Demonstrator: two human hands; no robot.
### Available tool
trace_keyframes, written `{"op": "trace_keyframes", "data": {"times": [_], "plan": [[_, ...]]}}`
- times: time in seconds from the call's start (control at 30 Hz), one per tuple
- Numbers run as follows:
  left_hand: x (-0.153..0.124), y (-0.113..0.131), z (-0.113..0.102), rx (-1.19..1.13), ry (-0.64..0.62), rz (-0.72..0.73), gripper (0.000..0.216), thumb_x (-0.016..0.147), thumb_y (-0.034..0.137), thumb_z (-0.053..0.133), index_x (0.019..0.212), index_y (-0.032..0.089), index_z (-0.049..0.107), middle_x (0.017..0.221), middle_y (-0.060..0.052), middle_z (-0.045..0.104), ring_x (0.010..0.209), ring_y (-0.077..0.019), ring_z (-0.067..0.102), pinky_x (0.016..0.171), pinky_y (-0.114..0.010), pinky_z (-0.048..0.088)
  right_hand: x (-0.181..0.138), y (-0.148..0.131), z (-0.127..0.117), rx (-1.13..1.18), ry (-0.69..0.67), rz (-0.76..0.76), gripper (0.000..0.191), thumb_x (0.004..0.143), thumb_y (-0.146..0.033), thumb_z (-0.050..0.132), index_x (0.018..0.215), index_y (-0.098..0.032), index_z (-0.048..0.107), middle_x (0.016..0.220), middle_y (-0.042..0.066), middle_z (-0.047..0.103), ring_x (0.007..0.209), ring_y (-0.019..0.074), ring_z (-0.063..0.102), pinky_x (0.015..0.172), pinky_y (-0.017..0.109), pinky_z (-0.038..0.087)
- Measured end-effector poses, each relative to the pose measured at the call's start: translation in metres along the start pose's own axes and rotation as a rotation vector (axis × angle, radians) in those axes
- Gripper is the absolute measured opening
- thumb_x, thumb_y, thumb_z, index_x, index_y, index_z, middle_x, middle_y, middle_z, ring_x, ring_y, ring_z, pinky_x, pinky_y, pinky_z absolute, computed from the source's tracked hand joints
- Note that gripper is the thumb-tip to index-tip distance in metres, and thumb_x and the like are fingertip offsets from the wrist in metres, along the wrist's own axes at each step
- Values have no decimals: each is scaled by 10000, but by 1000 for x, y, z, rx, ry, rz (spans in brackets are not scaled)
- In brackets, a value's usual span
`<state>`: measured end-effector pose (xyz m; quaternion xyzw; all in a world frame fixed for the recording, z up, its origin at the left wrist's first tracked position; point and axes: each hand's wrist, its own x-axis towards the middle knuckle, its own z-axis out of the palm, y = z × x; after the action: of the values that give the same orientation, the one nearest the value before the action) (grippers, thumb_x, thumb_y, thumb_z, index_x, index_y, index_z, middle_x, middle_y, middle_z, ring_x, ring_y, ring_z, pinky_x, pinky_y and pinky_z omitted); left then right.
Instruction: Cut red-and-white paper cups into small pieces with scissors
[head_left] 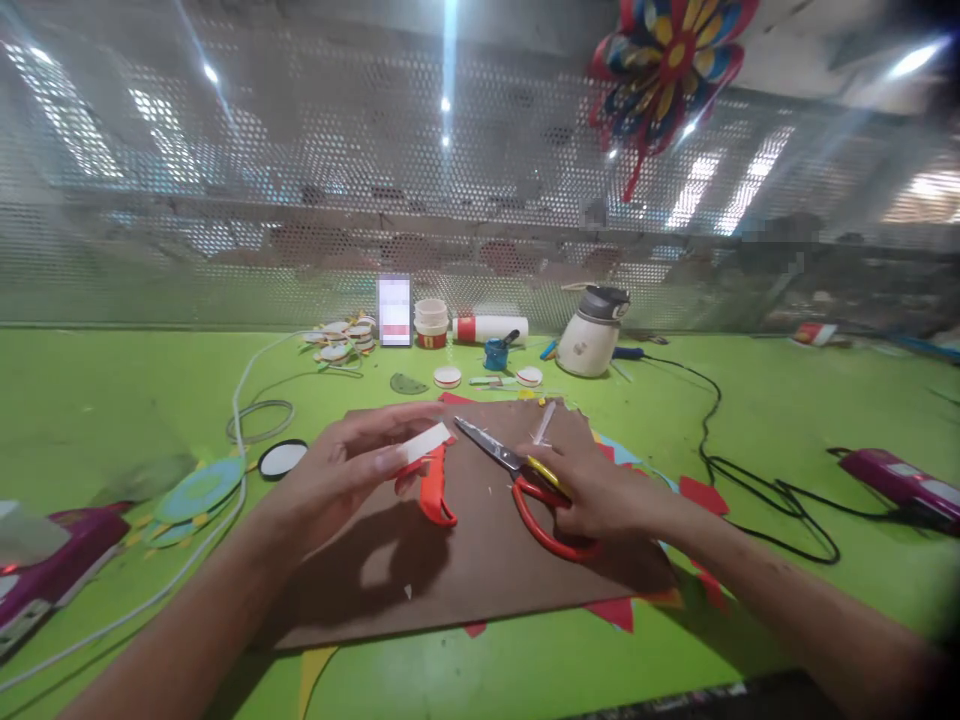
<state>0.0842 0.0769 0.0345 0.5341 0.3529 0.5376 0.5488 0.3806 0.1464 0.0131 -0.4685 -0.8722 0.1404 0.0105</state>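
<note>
My left hand (337,475) pinches a small white strip (426,445) between thumb and fingers, with a bit of red along its lower edge. Just below and to the right of the strip, an orange utility knife (435,490) lies on a brown board (480,580). My right hand (592,490) is closed on red-handled scissors (491,445), whose blades look together and point up and left toward the strip. A yellow part shows near the scissors' pivot, under my fingers. Beyond the scissors, a thin whitish strip (546,422) lies on the board.
Red paper scraps (703,495) stick out around the board. A white jug (589,335), a phone (395,312) and small tubs (431,322) stand at the back. To the right runs a black cable (780,500); purple power strips (904,485) lie at both sides.
</note>
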Motion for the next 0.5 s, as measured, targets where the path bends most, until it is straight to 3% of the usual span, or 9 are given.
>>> {"op": "trace_keyframes", "data": {"times": [0.1,0.2,0.27,0.43,0.5], "plan": [[-1,-1,-5,-69,-14,54,365,766,428,844,1077,238,846,918,-95,796,711,-159,614,660,-253,483,13,-3,2,-8,-22,13,647,759,-226,707,1401,-275,638,1124,99,743,952,289,665,744,331,481],[0,-2,-9,-104,51,101,374,751,514,839,962,206,856,822,-96,771,648,-151,573,617,-261,452,24,0,3,9,19,26,425,876,-294,606,1268,-182,725,1135,183,739,1019,347,664,826,424,505],[2,-2,-12,-115,89,121,443,736,577,826,916,173,851,766,-101,742,637,-164,563,583,-270,430,26,5,0,60,35,7,405,907,-340,564,1209,-144,749,1160,216,732,1065,373,663,885,479,514],[6,-3,-14,-176,114,77,569,732,674,761,812,114,820,654,-74,626,584,-153,509,550,-276,396,-3,18,-14,282,65,-101,517,947,-446,487,1382,-224,656,1187,148,737,1042,312,703,931,459,549],[7,-3,-14,-185,128,58,556,776,663,713,790,114,803,643,-63,597,567,-144,479,547,-278,387,-21,18,-16,602,80,-116,472,938,-501,587,1343,-279,686,1014,122,758,907,300,723,840,443,571]]}}
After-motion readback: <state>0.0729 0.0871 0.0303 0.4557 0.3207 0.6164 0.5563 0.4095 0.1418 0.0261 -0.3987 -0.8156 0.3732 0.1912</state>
